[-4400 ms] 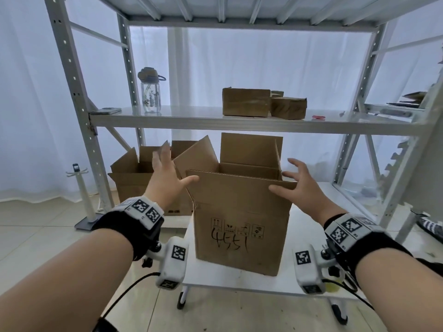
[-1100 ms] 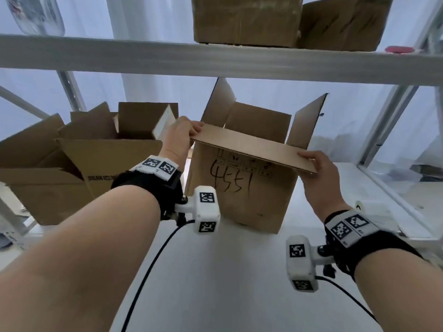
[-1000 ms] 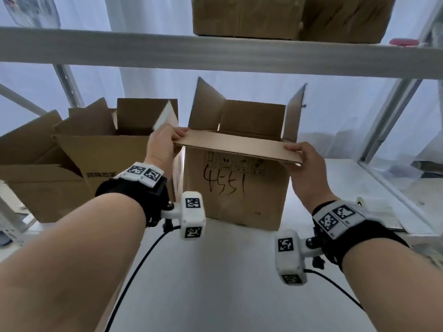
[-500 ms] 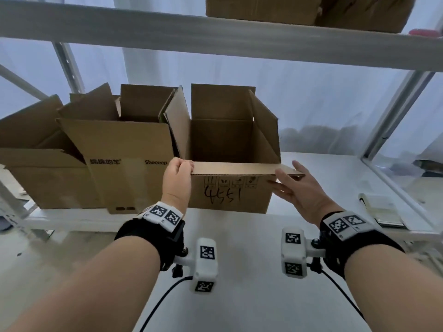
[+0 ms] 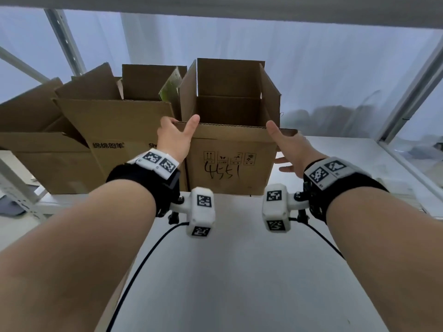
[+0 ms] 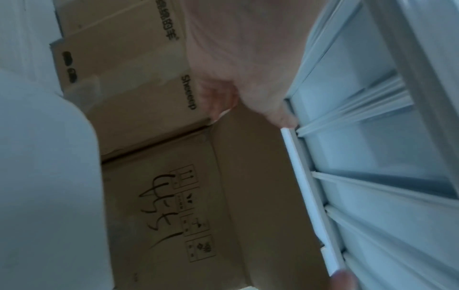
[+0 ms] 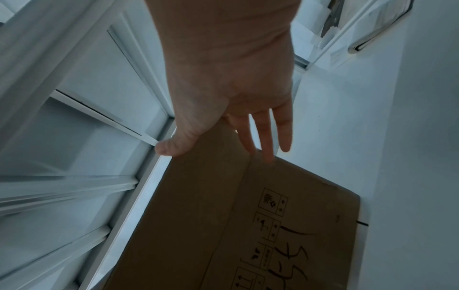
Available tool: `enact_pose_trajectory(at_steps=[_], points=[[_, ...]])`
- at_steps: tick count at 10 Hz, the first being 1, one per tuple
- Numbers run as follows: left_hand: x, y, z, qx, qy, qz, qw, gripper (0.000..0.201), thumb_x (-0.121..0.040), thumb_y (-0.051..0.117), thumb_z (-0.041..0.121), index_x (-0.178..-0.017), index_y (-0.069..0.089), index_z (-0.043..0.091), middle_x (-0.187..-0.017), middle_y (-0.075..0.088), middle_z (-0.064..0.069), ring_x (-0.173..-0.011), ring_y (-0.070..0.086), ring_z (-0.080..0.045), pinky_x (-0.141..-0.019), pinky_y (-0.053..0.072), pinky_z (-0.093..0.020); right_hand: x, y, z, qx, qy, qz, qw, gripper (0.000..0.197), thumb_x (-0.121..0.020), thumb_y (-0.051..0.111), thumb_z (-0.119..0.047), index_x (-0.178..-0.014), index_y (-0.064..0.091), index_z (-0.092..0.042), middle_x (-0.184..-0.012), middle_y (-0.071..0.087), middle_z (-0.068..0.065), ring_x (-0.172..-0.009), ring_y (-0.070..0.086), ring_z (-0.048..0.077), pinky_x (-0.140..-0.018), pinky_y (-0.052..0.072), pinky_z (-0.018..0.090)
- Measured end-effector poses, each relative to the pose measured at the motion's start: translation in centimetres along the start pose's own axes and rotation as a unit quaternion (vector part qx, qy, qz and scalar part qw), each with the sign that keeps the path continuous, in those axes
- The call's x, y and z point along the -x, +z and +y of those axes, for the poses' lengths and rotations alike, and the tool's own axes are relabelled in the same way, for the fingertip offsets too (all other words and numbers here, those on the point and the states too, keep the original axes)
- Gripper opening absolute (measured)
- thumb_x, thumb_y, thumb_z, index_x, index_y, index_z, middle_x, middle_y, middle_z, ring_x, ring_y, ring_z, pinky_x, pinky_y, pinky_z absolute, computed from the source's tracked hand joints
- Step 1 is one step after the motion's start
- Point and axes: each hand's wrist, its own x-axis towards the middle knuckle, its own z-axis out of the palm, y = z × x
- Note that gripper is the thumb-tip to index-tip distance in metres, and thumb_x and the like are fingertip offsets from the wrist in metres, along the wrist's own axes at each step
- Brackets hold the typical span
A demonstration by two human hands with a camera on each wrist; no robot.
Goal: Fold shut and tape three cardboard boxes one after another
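Note:
A brown cardboard box (image 5: 230, 164) marked "4551" stands on the white table (image 5: 239, 271), its top open. The back and both side flaps stand upright, and the near flap (image 5: 232, 131) juts out toward me. My left hand (image 5: 178, 130) grips that flap's left corner, thumb up along its free edge and fingers round the end. My right hand (image 5: 284, 146) holds the right corner, thumb on top and straight fingers underneath. The left wrist view shows the box (image 6: 198, 215) and my blurred left hand (image 6: 248, 109). In the right wrist view my right hand (image 7: 218, 141) spans the flap (image 7: 211, 196).
Two more open cardboard boxes stand to the left: a printed one (image 5: 124, 142) touching the marked box, and a lower one (image 5: 43, 156) beyond it. A shelf board (image 5: 239, 10) runs close overhead. A rack upright (image 5: 412, 92) rises at the right.
Both hands took the near flap, swung the tilted box level and brought it beside the printed box. Since half a second ago, my left thumb rose over the flap edge and my right fingers slid beneath.

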Motion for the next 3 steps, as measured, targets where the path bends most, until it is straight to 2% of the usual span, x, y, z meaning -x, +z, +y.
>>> enact_pose_trajectory(at_steps=[1, 2, 3], points=[[0.5, -0.7, 1.1, -0.073, -0.067, -0.039, 0.994, 0.087, -0.087, 0.043, 0.066, -0.143, 0.019, 0.005, -0.141, 0.04, -0.017, -0.125, 0.044, -0.034, -0.098, 0.038, -0.043, 1.0, -0.3, 0.0, 0.024, 0.042, -0.042, 0.998, 0.1, -0.076, 0.042, -0.081, -0.152, 0.009, -0.024, -0.134, 0.051, 0.011, -0.108, 0.06, 0.029, -0.085, 0.054, 0.043], [2.4, -2.2, 1.4, -0.069, -0.056, -0.071, 0.994, 0.086, -0.088, 0.039, 0.066, -0.145, 0.017, 0.004, -0.138, 0.044, -0.017, -0.123, 0.047, -0.032, -0.095, 0.038, -0.039, 3.0, -0.5, 0.4, 0.015, 0.031, -0.014, 0.999, 0.089, -0.085, 0.04, -0.072, -0.15, 0.014, -0.017, -0.137, 0.047, 0.011, -0.116, 0.054, 0.029, -0.088, 0.052, 0.041], [5.0, -4.2, 1.6, -0.056, -0.023, -0.081, 0.995, 0.075, -0.09, 0.037, 0.065, -0.137, 0.032, 0.007, -0.127, 0.053, -0.012, -0.114, 0.053, -0.026, -0.098, 0.043, -0.038, 6.0, -1.0, 0.2, 0.053, -0.008, -0.001, 0.999, 0.071, -0.094, 0.044, -0.057, -0.142, 0.031, -0.007, -0.133, 0.05, 0.012, -0.115, 0.054, 0.029, -0.083, 0.053, 0.038]])
